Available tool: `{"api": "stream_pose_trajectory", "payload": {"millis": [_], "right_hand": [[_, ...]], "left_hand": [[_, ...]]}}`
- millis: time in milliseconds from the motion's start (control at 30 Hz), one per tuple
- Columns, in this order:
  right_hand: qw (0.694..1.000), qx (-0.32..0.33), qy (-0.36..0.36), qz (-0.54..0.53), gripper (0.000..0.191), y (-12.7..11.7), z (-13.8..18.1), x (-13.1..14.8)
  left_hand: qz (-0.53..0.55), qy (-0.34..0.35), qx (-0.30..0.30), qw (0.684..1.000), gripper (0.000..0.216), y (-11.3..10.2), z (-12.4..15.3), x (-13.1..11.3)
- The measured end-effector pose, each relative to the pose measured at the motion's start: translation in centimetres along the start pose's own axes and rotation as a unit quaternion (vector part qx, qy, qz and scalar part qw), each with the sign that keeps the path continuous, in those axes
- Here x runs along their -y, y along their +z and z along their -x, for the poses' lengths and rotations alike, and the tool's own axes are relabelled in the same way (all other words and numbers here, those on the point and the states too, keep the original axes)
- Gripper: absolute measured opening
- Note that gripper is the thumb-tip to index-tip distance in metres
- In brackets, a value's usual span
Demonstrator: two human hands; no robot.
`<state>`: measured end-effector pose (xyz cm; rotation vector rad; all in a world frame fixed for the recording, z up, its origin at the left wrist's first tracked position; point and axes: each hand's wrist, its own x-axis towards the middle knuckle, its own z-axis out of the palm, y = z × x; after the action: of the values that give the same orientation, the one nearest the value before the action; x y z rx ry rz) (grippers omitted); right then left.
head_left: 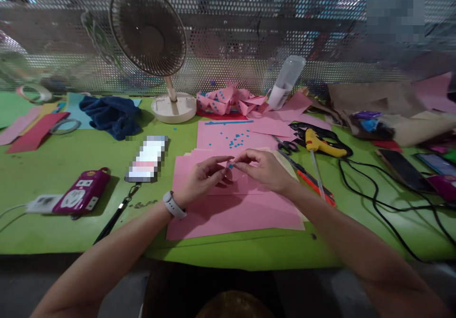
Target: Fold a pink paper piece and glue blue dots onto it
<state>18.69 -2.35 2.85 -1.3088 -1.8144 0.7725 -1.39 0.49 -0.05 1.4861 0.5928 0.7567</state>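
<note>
My left hand (204, 178), with a white watch on the wrist, has its fingers closed around a small piece of pink paper. A tiny blue square (231, 166) shows on that paper, between the fingertips. From the other side, my right hand (265, 168) pinches at the same spot with thumb and index finger; the fingers partly hide the paper. Under both hands lies a stack of pink sheets (231, 216) with pale yellow edges showing. Just beyond, several loose blue squares (237, 141) and blue strips (228, 122) rest on another pink sheet (206, 135).
Right of the sheets are scissors (287, 146), a red cutter (313, 187), a yellow glue gun (322, 144) and black cables (375, 190). A phone (147, 159) and a purple power bank (81, 192) lie left. Behind stand a fan (174, 109), folded pink paper pieces (228, 100) and a bottle (287, 80).
</note>
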Motion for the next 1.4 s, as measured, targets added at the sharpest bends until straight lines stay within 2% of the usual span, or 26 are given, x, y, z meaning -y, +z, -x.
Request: {"api": "stream_pose_trajectory", "payload": {"millis": [367, 433, 533, 600, 700, 767, 833, 1000, 1233, 1400], "right_hand": [[1.0, 0.004, -0.003, 0.002, 0.011, 0.2, 0.2, 0.0], [1.0, -0.022, -0.019, 0.01, 0.011, 0.1, 0.2, 0.2], [0.988, -0.116, -0.075, 0.076, 0.006, -0.1, 0.3, 0.9], [0.981, -0.147, -0.077, 0.103, 0.005, -0.2, 0.6, 1.5], [0.997, -0.074, 0.02, 0.027, 0.01, 0.0, 1.0, 2.2], [0.996, -0.025, 0.08, -0.039, 0.013, 0.3, 1.1, 2.4], [0.992, -0.019, 0.098, -0.075, 0.016, 0.5, 1.1, 2.3], [0.987, -0.039, 0.099, -0.119, 0.023, 1.0, 0.9, 1.8], [0.98, -0.026, 0.114, -0.164, 0.024, 1.4, 0.9, 1.6], [0.994, -0.1, 0.015, -0.047, 0.017, 1.2, 1.3, 2.1]], "left_hand": [[0.019, -0.002, -0.007, 1.0, 0.038, 0.0, -0.1, 0.2], [0.031, 0.004, -0.016, 0.999, 0.038, 0.1, -0.1, 0.1], [0.038, 0.011, -0.037, 0.999, 0.038, 0.2, 0.0, -0.2], [0.035, 0.013, -0.053, 0.998, 0.038, 0.4, 0.0, -0.4], [0.025, 0.03, -0.068, 0.997, 0.038, 0.6, 0.1, -0.6], [0.009, 0.044, -0.073, 0.996, 0.038, 0.7, 0.2, -0.6], [-0.016, 0.054, -0.076, 0.996, 0.037, 0.9, 0.3, -0.6], [-0.071, 0.09, -0.076, 0.991, 0.036, 1.0, 0.5, 0.1], [-0.112, 0.125, -0.089, 0.982, 0.033, 1.1, 0.5, 0.4], [-0.1, 0.103, -0.085, 0.986, 0.035, 1.1, 0.7, 0.0]]}}
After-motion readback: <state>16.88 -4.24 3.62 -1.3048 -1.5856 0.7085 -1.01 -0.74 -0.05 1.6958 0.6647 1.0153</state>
